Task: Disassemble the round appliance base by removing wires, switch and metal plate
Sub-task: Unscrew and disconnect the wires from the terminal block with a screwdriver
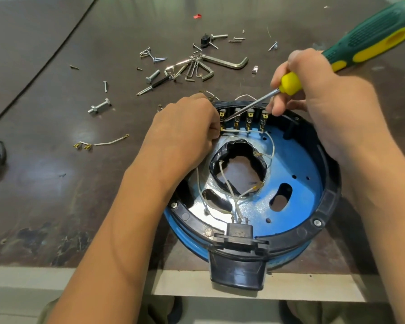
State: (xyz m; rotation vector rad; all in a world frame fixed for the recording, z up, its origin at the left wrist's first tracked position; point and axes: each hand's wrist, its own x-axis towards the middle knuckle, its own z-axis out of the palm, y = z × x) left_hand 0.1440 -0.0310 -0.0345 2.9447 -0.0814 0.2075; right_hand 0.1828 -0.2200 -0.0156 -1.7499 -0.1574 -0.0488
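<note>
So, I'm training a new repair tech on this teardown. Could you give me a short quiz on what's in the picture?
1. True or false: the tip of the screwdriver sits at the switch terminals on the far rim of the round base.
2. The screwdriver is gripped by: A. the right hand B. the other hand C. no hand.
3. Fill in: the detached wire lies on the table to the ___ of the round base.
Key: 1 true; 2 A; 3 left.
</note>
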